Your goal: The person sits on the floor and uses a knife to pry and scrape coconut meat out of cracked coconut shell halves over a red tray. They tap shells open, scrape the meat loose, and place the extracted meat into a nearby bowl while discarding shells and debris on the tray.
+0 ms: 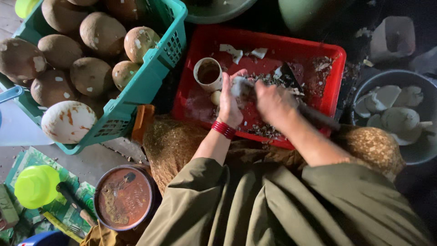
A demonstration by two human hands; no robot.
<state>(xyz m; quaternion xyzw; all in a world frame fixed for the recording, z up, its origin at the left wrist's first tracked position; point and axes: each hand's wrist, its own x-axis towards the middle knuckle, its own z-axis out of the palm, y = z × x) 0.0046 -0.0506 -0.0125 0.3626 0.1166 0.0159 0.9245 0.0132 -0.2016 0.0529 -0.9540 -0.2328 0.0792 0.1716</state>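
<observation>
Head view, frame centre: left hand (230,102) clasping white coconut piece (240,85) over red tray (334,73) to catch parings; right hand (273,101) clenched on knife (291,82).

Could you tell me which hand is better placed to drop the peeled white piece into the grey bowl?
Probably the left hand: it holds the white piece. The right hand grips a knife, though the bowl is on its side.

Light is falling soft and dim, brightest left of the fingers (236,84) on the green basket (150,77); right of them everything is sinking into deep shadow, the right hand (273,102) is smearing with motion blur, edges are bending slightly
</observation>
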